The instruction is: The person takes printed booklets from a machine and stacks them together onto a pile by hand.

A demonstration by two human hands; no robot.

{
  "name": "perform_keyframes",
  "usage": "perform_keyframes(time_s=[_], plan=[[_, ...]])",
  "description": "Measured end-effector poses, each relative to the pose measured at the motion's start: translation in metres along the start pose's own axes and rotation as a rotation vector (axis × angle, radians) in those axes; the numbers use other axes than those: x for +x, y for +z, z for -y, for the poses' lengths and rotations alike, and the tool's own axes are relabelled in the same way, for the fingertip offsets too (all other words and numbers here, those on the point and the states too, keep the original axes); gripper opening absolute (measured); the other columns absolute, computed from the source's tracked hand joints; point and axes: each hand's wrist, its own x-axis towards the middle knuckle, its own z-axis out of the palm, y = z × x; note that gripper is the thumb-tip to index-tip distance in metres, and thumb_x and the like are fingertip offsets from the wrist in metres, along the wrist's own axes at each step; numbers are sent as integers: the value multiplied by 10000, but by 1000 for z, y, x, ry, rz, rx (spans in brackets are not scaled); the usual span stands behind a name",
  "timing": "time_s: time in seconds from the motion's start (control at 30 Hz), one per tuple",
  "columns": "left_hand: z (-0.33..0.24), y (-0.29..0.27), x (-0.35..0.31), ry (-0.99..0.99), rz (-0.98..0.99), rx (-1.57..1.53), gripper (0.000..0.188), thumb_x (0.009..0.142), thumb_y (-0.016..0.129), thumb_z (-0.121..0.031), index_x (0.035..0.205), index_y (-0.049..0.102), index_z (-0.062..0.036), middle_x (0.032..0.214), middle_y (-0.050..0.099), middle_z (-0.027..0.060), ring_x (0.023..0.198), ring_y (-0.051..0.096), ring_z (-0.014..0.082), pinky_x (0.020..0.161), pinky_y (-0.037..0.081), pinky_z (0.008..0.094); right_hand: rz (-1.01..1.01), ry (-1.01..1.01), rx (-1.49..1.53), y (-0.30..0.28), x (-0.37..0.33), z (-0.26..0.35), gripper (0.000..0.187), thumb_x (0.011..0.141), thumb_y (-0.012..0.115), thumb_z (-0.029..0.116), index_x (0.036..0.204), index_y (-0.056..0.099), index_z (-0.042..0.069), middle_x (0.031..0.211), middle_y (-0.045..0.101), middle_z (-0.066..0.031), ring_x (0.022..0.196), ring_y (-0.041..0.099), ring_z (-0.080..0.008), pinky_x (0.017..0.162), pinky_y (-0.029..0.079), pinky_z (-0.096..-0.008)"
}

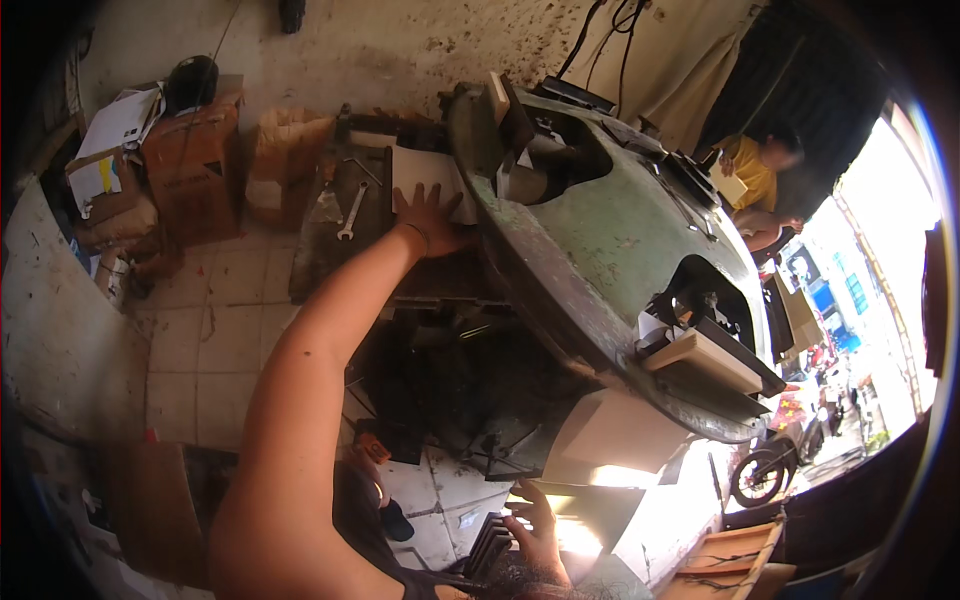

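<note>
My left hand (430, 215) reaches far forward over a low dark bench. Its fingers are spread flat on a cream rectangular board (408, 172), beside the rim of a large worn green oval table (620, 200). Close to the lower edge is my right hand (538, 530), its fingers bent and apart, with nothing visible between them. A stack of thin black pieces (488, 545) lies just left of its fingertips; whether they touch is unclear. Behind that hand lies a pale sheet or board (610, 510), partly in bright sunlight.
A wrench (352, 210) lies left of my left hand. Cardboard boxes (192, 170) stand at the far left. Cream blocks (705, 360) rest by the table's openings. Across the table sits a person in yellow (745, 165). An orange-and-black tool (373, 447) is on the floor.
</note>
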Motion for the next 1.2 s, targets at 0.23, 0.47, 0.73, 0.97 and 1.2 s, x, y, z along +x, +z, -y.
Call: perform_keyframes(time_s=[0.23, 0.47, 0.73, 0.97, 1.2], plan=[[16, -3, -4, -77, 70, 70, 1067, 854, 263, -927, 1639, 326, -208, 1702, 232, 193, 1576, 179, 421, 1227, -10, 675, -53, 62, 75, 3, -20, -18, 759, 909, 778, 235, 1558, 421, 72, 1390, 613, -191, 1158, 666, -279, 966, 558, -416], [38, 4, -15, -90, 81, 139, 1042, 874, 218, -916, 1645, 308, -220, 1704, 245, 166, 1587, 169, 382, 1222, -51, 688, -48, 87, 0, 4, -24, -8, 759, 900, 771, 262, 1547, 435, 53, 1395, 616, -199, 1136, 676, -288, 977, 545, -432], [63, -23, -69, 73, -348, 256, 805, 991, 376, -745, 1557, 471, -180, 1655, 369, 130, 1568, 248, 327, 1201, 72, 740, -96, -20, -147, -8, -29, 12, 727, 879, 747, 133, 1529, 445, 15, 1424, 604, -194, 1115, 675, -256, 965, 537, -397], [81, -3, -245, 240, -657, -396, 475, 1022, 628, -364, 1428, 608, -119, 1520, 551, 131, 1485, 410, 357, 1216, 283, 494, -273, 93, 265, -14, -58, -26, 642, 953, 681, 78, 1542, 430, 23, 1358, 595, -169, 1109, 663, -210, 933, 534, -329], [102, 62, -413, -91, -433, -598, 412, 1058, 549, -218, 1431, 578, -43, 1486, 570, 147, 1415, 501, 314, 1164, 388, 424, -645, 31, 851, -71, 13, -55, 445, 1102, 494, 254, 1494, 467, 44, 1437, 553, -199, 1272, 590, -349, 1054, 512, -454]])
